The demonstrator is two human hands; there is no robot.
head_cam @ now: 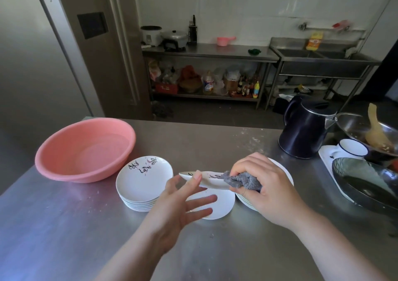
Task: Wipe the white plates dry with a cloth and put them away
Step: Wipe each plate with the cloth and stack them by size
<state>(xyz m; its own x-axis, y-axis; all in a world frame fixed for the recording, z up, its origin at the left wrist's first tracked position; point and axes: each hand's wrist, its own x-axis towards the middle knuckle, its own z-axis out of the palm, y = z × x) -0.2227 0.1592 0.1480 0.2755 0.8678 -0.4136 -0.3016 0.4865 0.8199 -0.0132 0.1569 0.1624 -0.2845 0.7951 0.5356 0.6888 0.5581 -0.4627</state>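
Overhead, two hands, left (183,203) steadying one plate (206,180), right (265,186) clutching one cloth (241,180), two stacks (143,186).

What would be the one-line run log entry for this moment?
step: wiping | left hand: holds plate | right hand: rubs grey cloth on it | stack: beside pink basin

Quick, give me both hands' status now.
Left hand: holds the plate by its rim, thumb on top.
Right hand: grips the grey cloth against the plate.

Dim, soft daylight brightens the upper right wall; a dull sheen lies on the steel counter (215,142). Edges bend, corners darken, background slightly soft.
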